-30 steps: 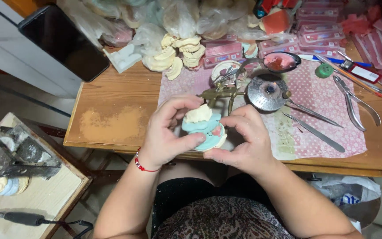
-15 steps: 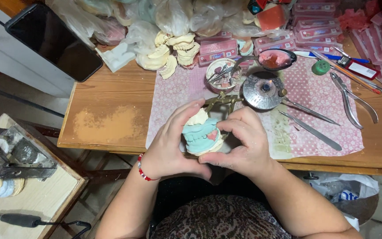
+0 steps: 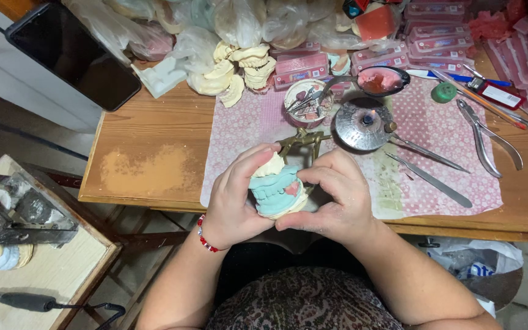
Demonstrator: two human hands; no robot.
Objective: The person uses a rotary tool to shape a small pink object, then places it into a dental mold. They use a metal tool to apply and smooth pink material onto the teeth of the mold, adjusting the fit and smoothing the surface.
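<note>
Both hands hold a dental model (image 3: 278,190) above the table's near edge: teal plaster jaws with cream bases and a small pink patch, set in a brass articulator (image 3: 304,142). My left hand (image 3: 236,198), with a red bead bracelet at the wrist, wraps the model's left side, thumb on top. My right hand (image 3: 336,198) cups its right side and underside.
A pink patterned cloth (image 3: 252,125) covers the wooden table (image 3: 148,165). On it lie a round metal burner (image 3: 363,124), a cup of tools (image 3: 304,101), spatulas (image 3: 429,179), pliers (image 3: 487,143). Cream plaster casts (image 3: 233,70), pink wax boxes and bags sit behind. A black phone (image 3: 71,55) lies left.
The model has been turned slightly in my hands and drawn a little nearer to me. The view has shifted a little.
</note>
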